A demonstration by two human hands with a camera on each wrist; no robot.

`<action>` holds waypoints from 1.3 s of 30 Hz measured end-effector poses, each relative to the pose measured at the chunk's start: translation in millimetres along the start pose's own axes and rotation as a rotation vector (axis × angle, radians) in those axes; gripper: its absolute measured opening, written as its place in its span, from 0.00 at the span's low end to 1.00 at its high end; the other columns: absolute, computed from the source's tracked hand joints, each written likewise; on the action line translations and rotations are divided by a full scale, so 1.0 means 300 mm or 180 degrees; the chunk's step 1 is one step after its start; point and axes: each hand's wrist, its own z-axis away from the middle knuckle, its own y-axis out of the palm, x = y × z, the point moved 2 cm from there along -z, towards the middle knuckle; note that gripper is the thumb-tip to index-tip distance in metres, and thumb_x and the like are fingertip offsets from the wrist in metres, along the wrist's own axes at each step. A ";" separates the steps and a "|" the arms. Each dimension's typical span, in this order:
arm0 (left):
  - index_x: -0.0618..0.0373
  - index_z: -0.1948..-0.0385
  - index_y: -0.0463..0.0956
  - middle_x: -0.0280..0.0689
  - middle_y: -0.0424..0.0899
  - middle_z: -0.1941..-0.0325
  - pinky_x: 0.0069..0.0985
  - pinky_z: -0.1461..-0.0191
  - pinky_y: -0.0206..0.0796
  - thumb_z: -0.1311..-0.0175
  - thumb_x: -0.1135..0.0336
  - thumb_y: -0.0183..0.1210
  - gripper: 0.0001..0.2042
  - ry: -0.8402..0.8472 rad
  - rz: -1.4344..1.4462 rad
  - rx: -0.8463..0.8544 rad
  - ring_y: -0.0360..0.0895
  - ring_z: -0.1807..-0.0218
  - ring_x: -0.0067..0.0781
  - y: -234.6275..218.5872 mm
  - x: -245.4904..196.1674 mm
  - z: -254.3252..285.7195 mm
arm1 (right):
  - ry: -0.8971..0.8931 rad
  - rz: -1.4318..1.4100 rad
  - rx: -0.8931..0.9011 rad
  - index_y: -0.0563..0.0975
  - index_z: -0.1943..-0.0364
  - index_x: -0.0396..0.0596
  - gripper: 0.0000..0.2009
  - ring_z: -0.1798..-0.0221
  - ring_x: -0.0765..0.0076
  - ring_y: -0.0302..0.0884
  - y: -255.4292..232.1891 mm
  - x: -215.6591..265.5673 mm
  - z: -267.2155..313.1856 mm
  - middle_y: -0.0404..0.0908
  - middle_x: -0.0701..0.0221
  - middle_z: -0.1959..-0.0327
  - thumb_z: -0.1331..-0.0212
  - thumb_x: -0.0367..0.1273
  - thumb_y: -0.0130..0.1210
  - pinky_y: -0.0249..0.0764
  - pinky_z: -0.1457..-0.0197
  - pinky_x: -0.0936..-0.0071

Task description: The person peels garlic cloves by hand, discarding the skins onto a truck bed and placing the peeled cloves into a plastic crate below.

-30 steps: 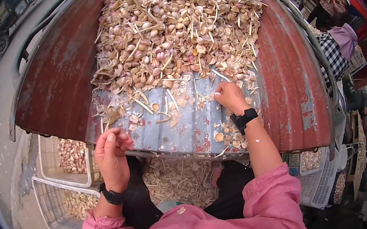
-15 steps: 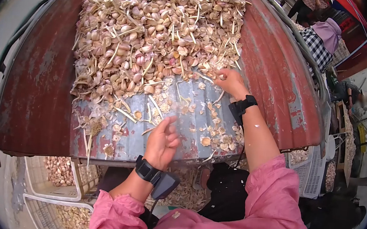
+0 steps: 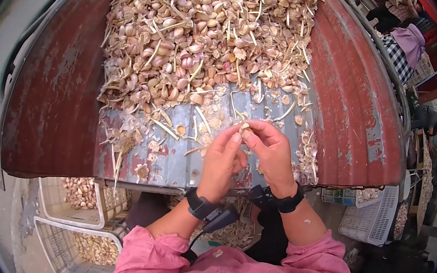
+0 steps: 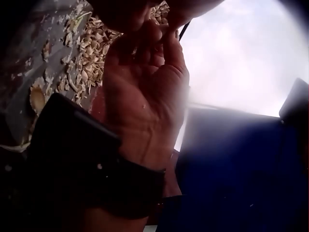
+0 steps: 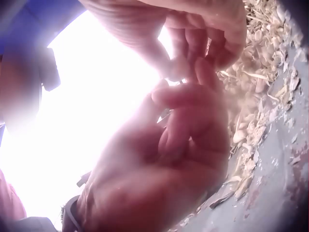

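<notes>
Both hands meet over the front of the metal sheet [image 3: 177, 159], fingertips against fingertips. Between them is a small pale garlic clove [image 3: 244, 127], mostly covered by the fingers. My left hand [image 3: 220, 161] pinches it from the left with thumb and forefinger. From the other side my right hand [image 3: 275, 160] pinches it too, its other fingers curled in. In the left wrist view the left hand [image 4: 145, 96] reaches up to the right fingertips. The right wrist view shows the right hand [image 5: 169, 150] below the left, fingertips touching. Beyond lies a big heap of garlic cloves [image 3: 186, 40].
Loose stalks and papery skins [image 3: 165, 128] lie on the bare front strip. Red side panels [image 3: 354, 98] slope up on both sides. White plastic crates [image 3: 69, 216] with cloves stand below at left; another crate [image 3: 370, 215] stands at right. A person in checks [image 3: 397, 55] is at far right.
My left hand has come up from the lower left to the middle. My right hand has drawn back from the heap's edge, and the two now meet at a garlic clove.
</notes>
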 end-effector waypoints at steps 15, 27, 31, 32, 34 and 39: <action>0.54 0.73 0.65 0.24 0.59 0.86 0.13 0.84 0.43 0.35 0.58 0.41 0.12 -0.0644 0.0601 0.0304 0.50 0.87 0.11 0.005 -0.003 0.025 | -0.1867 0.2091 0.0255 0.74 0.72 0.42 0.04 0.79 0.67 0.71 -0.030 0.049 0.037 0.71 0.68 0.80 0.54 0.24 0.53 0.66 0.77 0.76; 0.52 0.78 0.62 0.23 0.55 0.88 0.14 0.84 0.42 0.35 0.58 0.41 0.13 -0.0364 0.0542 0.0356 0.48 0.88 0.13 0.053 -0.029 0.074 | -0.2245 0.1926 0.0209 0.71 0.75 0.42 0.02 0.84 0.65 0.67 0.014 0.117 0.080 0.67 0.67 0.84 0.49 0.27 0.50 0.62 0.81 0.73; 0.55 0.76 0.65 0.24 0.55 0.88 0.14 0.84 0.42 0.35 0.57 0.40 0.14 -0.0377 0.0778 0.0447 0.47 0.88 0.13 0.047 -0.006 0.073 | -0.0788 0.0670 -0.0174 0.70 0.76 0.39 0.09 0.82 0.80 0.64 0.014 0.048 0.052 0.69 0.72 0.84 0.43 0.31 0.46 0.63 0.78 0.80; 0.56 0.75 0.67 0.25 0.55 0.88 0.14 0.84 0.42 0.35 0.57 0.40 0.14 -0.0435 0.0753 0.0367 0.47 0.88 0.13 0.043 -0.012 0.065 | -0.0808 0.0670 -0.0175 0.70 0.76 0.39 0.09 0.82 0.80 0.64 -0.007 0.048 0.032 0.69 0.72 0.84 0.43 0.31 0.46 0.63 0.78 0.80; 0.57 0.70 0.67 0.27 0.59 0.85 0.13 0.84 0.43 0.35 0.57 0.40 0.14 -0.0466 0.0862 0.0550 0.50 0.87 0.14 0.022 -0.020 0.049 | 0.0425 0.0080 0.0403 0.73 0.70 0.40 0.07 0.76 0.84 0.65 -0.083 0.011 -0.025 0.70 0.77 0.80 0.45 0.31 0.48 0.63 0.74 0.83; 0.54 0.64 0.68 0.32 0.70 0.71 0.10 0.84 0.50 0.36 0.58 0.42 0.11 -0.0537 0.1527 -0.0124 0.60 0.79 0.16 -0.025 -0.018 -0.011 | -0.0074 0.2312 0.0947 0.75 0.63 0.41 0.10 0.69 0.78 0.72 -0.241 0.046 -0.124 0.76 0.71 0.72 0.49 0.28 0.49 0.68 0.66 0.80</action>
